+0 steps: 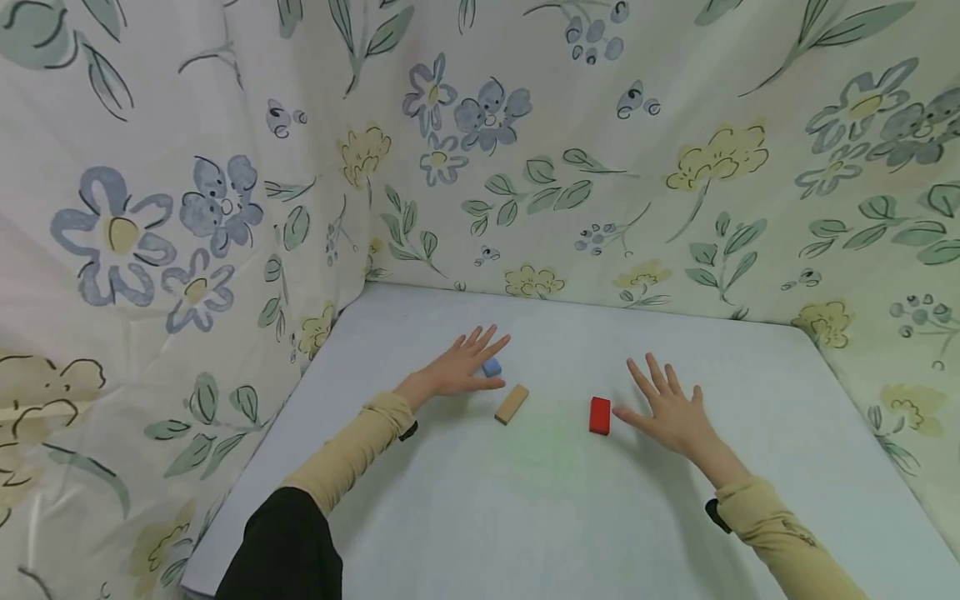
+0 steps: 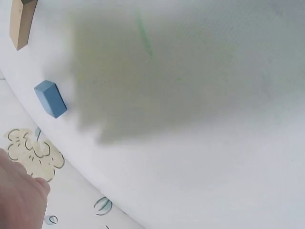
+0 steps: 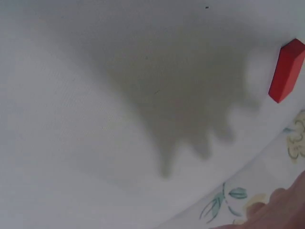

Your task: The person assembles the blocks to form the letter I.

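Both hands hover over the white table with fingers spread, holding nothing. In the head view the left hand (image 1: 459, 367) partly covers a small blue block (image 1: 492, 367). The left wrist view shows that blue block (image 2: 50, 99) whole, lying apart from the hand. Just right of the left thumb lies a tan wooden block (image 1: 512, 404), set at a slant. The right hand (image 1: 675, 417) is beside a red block (image 1: 600, 416), its thumb tip close to the block's right side. From the right wrist, the red block (image 3: 287, 71) appears near the right edge.
The white tabletop (image 1: 465, 533) has a rounded far edge. Behind it and on both sides hangs a floral cloth (image 1: 555, 217). Shadows of the hands fall on the table beneath them.
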Tool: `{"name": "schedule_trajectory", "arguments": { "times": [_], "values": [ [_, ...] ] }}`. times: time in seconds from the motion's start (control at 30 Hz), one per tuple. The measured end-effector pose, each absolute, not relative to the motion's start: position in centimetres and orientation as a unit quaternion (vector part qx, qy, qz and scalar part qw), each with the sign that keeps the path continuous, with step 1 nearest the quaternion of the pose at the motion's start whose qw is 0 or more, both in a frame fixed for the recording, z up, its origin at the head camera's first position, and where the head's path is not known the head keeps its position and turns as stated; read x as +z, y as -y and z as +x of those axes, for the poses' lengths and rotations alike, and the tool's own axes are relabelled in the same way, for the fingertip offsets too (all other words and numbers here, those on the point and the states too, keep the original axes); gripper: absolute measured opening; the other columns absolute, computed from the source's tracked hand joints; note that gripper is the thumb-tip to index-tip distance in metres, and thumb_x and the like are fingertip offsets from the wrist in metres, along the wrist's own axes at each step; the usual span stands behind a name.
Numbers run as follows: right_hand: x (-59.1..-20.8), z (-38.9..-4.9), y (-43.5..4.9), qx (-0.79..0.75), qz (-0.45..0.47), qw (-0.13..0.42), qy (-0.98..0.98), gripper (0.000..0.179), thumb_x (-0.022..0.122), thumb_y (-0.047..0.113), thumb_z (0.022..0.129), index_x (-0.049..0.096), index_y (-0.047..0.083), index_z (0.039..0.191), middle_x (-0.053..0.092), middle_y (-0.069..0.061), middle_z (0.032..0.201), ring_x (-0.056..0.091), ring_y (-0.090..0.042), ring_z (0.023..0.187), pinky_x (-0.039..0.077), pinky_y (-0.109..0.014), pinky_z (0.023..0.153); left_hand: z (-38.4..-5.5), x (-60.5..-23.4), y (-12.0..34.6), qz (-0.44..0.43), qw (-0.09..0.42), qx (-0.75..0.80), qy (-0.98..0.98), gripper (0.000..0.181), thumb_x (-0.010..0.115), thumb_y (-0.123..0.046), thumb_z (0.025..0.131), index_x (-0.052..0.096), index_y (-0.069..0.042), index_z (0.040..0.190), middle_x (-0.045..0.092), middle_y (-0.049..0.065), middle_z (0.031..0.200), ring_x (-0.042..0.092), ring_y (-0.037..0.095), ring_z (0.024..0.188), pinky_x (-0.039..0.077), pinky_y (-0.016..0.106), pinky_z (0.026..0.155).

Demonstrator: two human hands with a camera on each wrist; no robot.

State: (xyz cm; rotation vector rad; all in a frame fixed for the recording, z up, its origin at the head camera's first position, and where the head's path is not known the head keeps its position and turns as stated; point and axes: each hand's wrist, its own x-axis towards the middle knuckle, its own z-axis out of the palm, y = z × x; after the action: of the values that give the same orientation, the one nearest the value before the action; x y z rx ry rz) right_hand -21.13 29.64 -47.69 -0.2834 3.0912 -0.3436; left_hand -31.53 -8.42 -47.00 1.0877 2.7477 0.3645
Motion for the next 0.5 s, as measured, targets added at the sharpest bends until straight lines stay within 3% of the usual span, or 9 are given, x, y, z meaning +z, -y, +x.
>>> {"name": "schedule_trajectory", "arguments": {
  "times": [0.13, 0.37, 0.5],
  "values": [
    [-47.8, -20.9, -28.9, -0.12, -0.104, 0.009, -0.987, 0.09, 0.048, 0.069, 0.085, 0.004, 0.032, 0.153, 0.0, -0.013, 0.161, 0.01, -0.05, 0.142, 0.003, -0.081, 0.098, -31.0, -47.2, 7.9, 0.37, 0.112, 0.148, -0.91, 0.085, 0.044, -0.066, 0.09, -0.007, -0.036, 0.151, -0.008, 0.003, 0.161, -0.005, 0.03, 0.148, 0.007, 0.05, 0.12],
    [-47.9, -20.4, -27.8, -0.149, -0.126, 0.011, -0.981, 0.089, 0.054, 0.064, 0.085, 0.009, 0.029, 0.154, 0.005, -0.014, 0.161, 0.015, -0.049, 0.141, 0.011, -0.077, 0.102, -29.8, -47.4, 6.8, 0.395, 0.155, 0.192, -0.885, 0.092, 0.06, -0.058, 0.085, 0.002, -0.034, 0.153, -0.003, -0.002, 0.162, -0.001, 0.025, 0.149, 0.022, 0.056, 0.115],
    [-48.0, -20.3, -27.4, -0.163, -0.132, 0.016, -0.978, 0.089, 0.056, 0.062, 0.085, 0.012, 0.027, 0.154, 0.007, -0.015, 0.16, 0.017, -0.048, 0.141, 0.015, -0.075, 0.103, -29.3, -47.6, 6.5, 0.409, 0.174, 0.216, -0.869, 0.095, 0.065, -0.053, 0.084, 0.004, -0.031, 0.153, 0.001, -0.001, 0.162, 0.003, 0.026, 0.149, 0.023, 0.054, 0.115]
  ]
}}
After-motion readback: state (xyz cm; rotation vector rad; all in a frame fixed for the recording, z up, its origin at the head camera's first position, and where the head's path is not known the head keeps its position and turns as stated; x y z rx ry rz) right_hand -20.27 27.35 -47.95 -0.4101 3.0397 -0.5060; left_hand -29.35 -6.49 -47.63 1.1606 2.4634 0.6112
